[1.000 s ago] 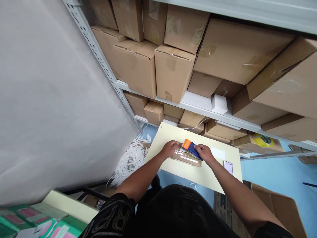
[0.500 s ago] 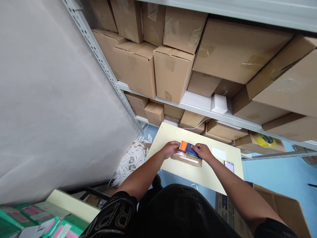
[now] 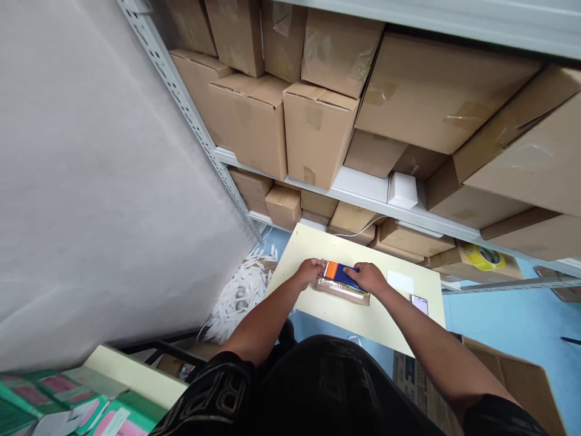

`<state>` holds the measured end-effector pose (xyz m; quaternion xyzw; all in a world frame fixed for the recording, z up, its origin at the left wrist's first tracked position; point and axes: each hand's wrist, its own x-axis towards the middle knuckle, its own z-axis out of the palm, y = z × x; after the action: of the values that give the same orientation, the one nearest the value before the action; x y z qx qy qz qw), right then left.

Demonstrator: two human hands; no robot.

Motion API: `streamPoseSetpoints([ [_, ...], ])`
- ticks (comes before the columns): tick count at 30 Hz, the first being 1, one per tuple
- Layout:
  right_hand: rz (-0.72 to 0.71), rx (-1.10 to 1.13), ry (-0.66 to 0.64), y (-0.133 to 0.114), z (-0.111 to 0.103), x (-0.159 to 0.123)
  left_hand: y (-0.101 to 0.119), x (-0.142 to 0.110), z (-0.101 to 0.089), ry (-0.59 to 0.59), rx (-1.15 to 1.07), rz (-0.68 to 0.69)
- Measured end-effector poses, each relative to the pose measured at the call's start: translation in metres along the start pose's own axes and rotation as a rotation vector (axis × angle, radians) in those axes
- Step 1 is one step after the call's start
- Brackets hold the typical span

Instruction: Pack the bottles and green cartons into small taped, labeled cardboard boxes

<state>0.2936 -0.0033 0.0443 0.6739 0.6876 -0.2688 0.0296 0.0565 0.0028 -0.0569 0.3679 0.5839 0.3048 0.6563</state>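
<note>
A flat blue packet (image 3: 345, 275) with an orange end (image 3: 331, 270) lies over a brown package (image 3: 336, 292) with shiny clear plastic on top, on the pale yellow table (image 3: 308, 242). My right hand (image 3: 370, 277) grips the blue part from the right, thumb on top. At the orange end, my left hand (image 3: 310, 272) is closed, with its fingertips pinched together by the left edge of the package. What those left fingers hold is too small to make out.
A phone (image 3: 420, 304) and a white sheet (image 3: 400, 281) lie right of my hands. Shelves of cardboard boxes (image 3: 318, 133) rise behind the table. White paper strips (image 3: 242, 290) heap on the floor at left. An open carton (image 3: 512, 375) stands at lower right.
The blue packet with its orange end has shifted slightly left and lies flatter over the brown package. Both hands have moved a little left with it.
</note>
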Motion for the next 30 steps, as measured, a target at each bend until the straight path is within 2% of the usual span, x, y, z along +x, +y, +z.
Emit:
streamPoseSetpoints([
  [5, 0.065, -0.035, 0.010, 0.013, -0.008, -0.005, -0.012, 0.006, -0.042, 0.080, 0.086, 0.037],
  [8, 0.073, -0.035, 0.008, 0.018, -0.009, -0.008, -0.024, 0.006, -0.053, 0.086, 0.165, 0.073],
  [10, 0.067, -0.052, 0.008, 0.017, -0.008, -0.009, -0.032, 0.005, -0.048, 0.110, 0.234, 0.095],
  [13, 0.068, -0.085, 0.007, 0.015, -0.005, -0.009, -0.041, 0.005, -0.028, 0.159, 0.358, 0.135],
  [16, 0.073, -0.121, 0.004, 0.014, -0.003, -0.006, -0.043, 0.007, -0.008, 0.162, 0.495, 0.184],
  [18, 0.065, -0.136, 0.002, 0.013, -0.003, -0.006, -0.042, 0.010, -0.002, 0.150, 0.581, 0.213],
  [22, 0.068, -0.122, -0.003, 0.012, -0.005, -0.007, -0.031, 0.014, -0.014, 0.146, 0.748, 0.259],
  [24, 0.075, -0.108, -0.005, 0.012, -0.005, -0.008, -0.022, 0.013, -0.025, 0.140, 0.846, 0.345],
  [26, 0.068, -0.101, -0.001, 0.012, -0.004, -0.009, -0.012, 0.009, -0.032, 0.073, 0.924, 0.515],
  [28, 0.056, -0.101, 0.004, 0.014, -0.003, -0.008, -0.005, 0.006, -0.031, -0.077, 0.994, 0.677],
  [30, 0.057, -0.102, 0.005, 0.016, -0.001, -0.006, -0.002, 0.004, -0.024, -0.242, 1.099, 0.725],
])
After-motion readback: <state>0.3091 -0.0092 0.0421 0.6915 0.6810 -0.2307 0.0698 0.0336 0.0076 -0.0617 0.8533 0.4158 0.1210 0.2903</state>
